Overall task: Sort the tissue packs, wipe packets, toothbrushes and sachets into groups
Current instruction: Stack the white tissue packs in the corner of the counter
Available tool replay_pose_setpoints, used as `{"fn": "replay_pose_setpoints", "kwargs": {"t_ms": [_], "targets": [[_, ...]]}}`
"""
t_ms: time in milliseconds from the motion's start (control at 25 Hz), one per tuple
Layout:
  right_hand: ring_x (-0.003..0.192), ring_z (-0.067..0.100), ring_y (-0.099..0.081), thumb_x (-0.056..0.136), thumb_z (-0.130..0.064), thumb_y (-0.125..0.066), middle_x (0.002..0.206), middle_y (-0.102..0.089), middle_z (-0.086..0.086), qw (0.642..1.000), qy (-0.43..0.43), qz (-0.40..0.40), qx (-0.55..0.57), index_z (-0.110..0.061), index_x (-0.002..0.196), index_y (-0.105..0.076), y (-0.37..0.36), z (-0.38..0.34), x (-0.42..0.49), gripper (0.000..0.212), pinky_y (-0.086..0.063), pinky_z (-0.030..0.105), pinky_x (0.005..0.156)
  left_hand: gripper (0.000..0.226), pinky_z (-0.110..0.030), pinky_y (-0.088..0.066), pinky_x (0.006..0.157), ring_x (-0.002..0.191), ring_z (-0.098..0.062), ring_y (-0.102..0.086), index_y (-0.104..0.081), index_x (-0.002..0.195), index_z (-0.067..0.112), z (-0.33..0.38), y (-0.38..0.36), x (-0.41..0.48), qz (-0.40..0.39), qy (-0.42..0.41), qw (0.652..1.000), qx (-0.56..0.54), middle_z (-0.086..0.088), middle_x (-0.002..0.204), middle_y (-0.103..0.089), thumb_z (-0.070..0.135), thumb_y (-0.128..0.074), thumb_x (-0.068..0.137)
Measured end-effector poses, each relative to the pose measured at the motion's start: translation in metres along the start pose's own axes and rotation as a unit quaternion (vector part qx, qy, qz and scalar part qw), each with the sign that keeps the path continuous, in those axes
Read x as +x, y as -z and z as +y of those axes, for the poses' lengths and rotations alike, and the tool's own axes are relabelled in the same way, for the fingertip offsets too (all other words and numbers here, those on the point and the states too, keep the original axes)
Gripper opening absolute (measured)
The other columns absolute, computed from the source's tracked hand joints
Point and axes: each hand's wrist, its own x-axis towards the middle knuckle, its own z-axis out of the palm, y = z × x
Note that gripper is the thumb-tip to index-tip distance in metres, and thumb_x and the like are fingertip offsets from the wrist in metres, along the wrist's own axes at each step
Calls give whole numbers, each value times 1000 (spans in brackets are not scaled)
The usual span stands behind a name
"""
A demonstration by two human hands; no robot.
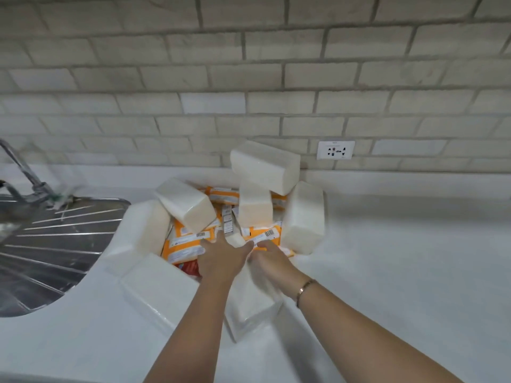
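A heap of white tissue packs [265,165] and orange wipe packets [184,246] lies on the white counter [401,258] against the brick wall. More tissue packs ring the heap, one at the left [185,204], one at the right [304,217] and one in front [160,288]. A red packet [190,268] peeks out under the orange ones. My left hand [221,258] reaches into the middle of the heap with fingers spread over the orange packets. My right hand [272,258] is blurred beside it, over a near tissue pack [250,308]; its grip is unclear. No toothbrushes are visible.
A steel sink with a ribbed drainer [52,244] and a tap [25,172] is at the left. A wall socket [335,150] sits above the counter behind the heap. Bare counter stretches to the right.
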Motion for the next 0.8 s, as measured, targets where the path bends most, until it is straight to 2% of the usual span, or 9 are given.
{"fn": "replay_pose_setpoints", "kwargs": {"t_ms": [120, 280, 360, 400, 440, 560, 680, 720, 800], "targets": [[116, 26, -58, 104, -26, -45, 138, -60, 12, 999, -14, -37, -17, -10, 144, -49, -13, 14, -2, 43, -46, 34, 101, 94, -42, -50, 89, 118, -43, -59, -31, 156, 27, -3, 1, 4, 0, 6, 999, -43, -18, 147, -29, 71, -63, 80], [118, 12, -52, 107, -38, -44, 132, -54, -8, 998, 5, -53, 23, -23, 146, -49, -9, 19, -15, 42, -39, 28, 99, 78, -40, -50, 83, 106, -38, -62, -48, 143, 19, -4, 12, -7, 43, -24, 995, -82, -14, 130, -43, 57, -69, 79], [97, 9, -63, 104, -44, -49, 110, -65, -13, 995, 3, -52, 90, -24, 132, -59, -2, 25, -27, 35, -48, 23, 80, 65, -35, -46, 80, 102, -34, -62, -58, 131, 17, -5, 21, -19, 97, -74, 983, -136, -11, 123, -48, 50, -74, 77], [84, 9, -63, 101, -47, -52, 98, -67, -12, 991, -3, -35, 128, -21, 125, -62, 4, 28, -35, 36, -47, 21, 69, 60, -33, -45, 82, 101, -29, -61, -60, 127, 18, -5, 27, -26, 127, -100, 970, -180, -8, 121, -50, 46, -76, 76], [79, 11, -61, 98, -50, -54, 93, -66, -10, 987, -14, -8, 161, -19, 121, -63, 12, 33, -45, 39, -45, 21, 65, 57, -32, -45, 85, 101, -23, -59, -62, 125, 21, -5, 32, -33, 154, -123, 952, -236, -5, 120, -52, 42, -80, 75], [96, 22, -61, 82, -65, -65, 114, -64, 0, 955, -88, 48, 281, -24, 121, -64, 32, 53, -67, 56, -55, 40, 81, 51, -31, -48, 96, 109, -14, -61, -66, 119, 27, -6, 36, -56, 232, -157, 855, -436, 4, 121, -62, 35, -87, 73], [111, 40, -67, 88, -64, -62, 122, -64, 12, 892, -113, -8, 438, -20, 123, -66, 39, 60, -78, 56, -57, 62, 93, 59, -44, -55, 100, 114, -22, -68, -63, 121, 23, -7, 20, -74, 158, -114, 744, -639, -4, 123, -70, 39, -86, 70], [113, 43, -68, 89, -60, -63, 120, -67, 13, 879, -98, -5, 467, -19, 122, -67, 43, 59, -80, 53, -55, 63, 95, 62, -48, -54, 102, 116, -25, -68, -62, 124, 20, -6, 12, -75, 121, -97, 713, -683, -7, 126, -70, 37, -87, 69], [110, 38, -71, 86, -50, -69, 107, -76, 10, 862, -52, 37, 503, -16, 122, -69, 53, 60, -82, 49, -58, 57, 94, 55, -49, -52, 103, 119, -27, -66, -61, 120, 18, -2, 1, -81, 70, -68, 688, -719, -6, 126, -70, 28, -86, 72]]}}
